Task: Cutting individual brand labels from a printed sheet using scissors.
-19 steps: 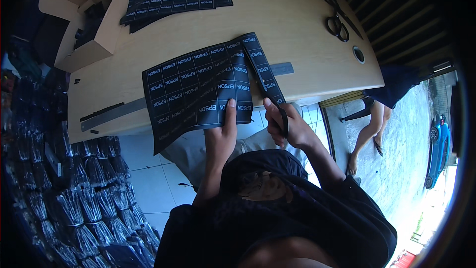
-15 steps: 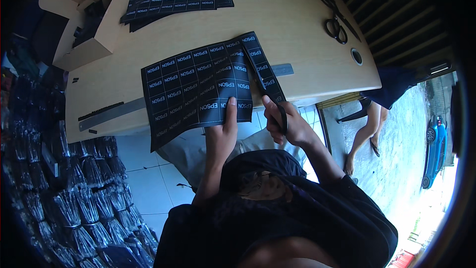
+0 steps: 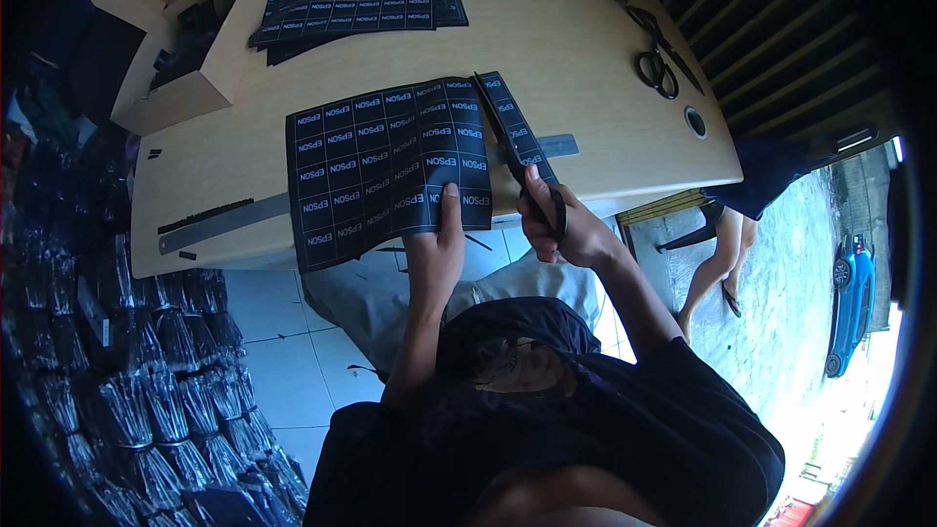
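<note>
I see both arms reaching forward, hands near each other but apart. The left forearm (image 3: 415,356) runs nearly straight ahead, leaning slightly inward to the left hand (image 3: 434,252). Its left thumb (image 3: 450,207) lies extended on top, pointing forward, in a pinching hold; the other fingers are hidden underneath. The right forearm (image 3: 644,303) slants more sharply inward, the right wrist (image 3: 608,259) close to straight. The right hand (image 3: 574,232) is closed in a grip, right thumb (image 3: 533,178) pointing forward, fingers (image 3: 543,248) curled below it.

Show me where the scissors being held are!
In the head view, the scissors are right of centre, in the right hand, at the black printed sheet.
</note>
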Demonstrator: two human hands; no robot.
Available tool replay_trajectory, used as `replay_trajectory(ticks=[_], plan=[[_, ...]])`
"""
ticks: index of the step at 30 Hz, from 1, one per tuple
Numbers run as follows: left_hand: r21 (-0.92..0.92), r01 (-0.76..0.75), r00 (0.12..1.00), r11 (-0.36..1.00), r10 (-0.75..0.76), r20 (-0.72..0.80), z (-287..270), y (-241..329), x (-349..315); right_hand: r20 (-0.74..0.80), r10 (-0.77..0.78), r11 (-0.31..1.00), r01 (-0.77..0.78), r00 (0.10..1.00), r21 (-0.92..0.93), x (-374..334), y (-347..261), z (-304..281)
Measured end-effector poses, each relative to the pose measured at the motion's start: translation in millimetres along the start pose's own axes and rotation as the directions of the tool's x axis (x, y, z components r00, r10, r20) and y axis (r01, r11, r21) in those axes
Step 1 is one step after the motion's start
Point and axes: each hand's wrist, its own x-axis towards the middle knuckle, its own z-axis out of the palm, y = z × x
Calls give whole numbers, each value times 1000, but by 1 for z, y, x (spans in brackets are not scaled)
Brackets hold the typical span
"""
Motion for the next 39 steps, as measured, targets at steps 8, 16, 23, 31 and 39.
replay_trajectory(ticks=[8,16,23,31,39], plan=[[-75,110,994,991,-110,4,0,-7,-1,151,91,981,-114,984,154,-12,5,-14],[-145,110,993,983,-116,-34,2,-9,-2,193,150,986,-163,970,49,-18,0,-16],[-205,98,995,974,-104,-15,4,-10,-5,141,83,996,-87,987,20,3,-11,-15],[-172,136,990,976,-138,1,1,-1,-8,143,44,998,-49,989,33,11,-16,-12],[-164,56,998,985,-59,-13,1,-9,-6,88,28,999,-30,996,22,12,-19,-8]])
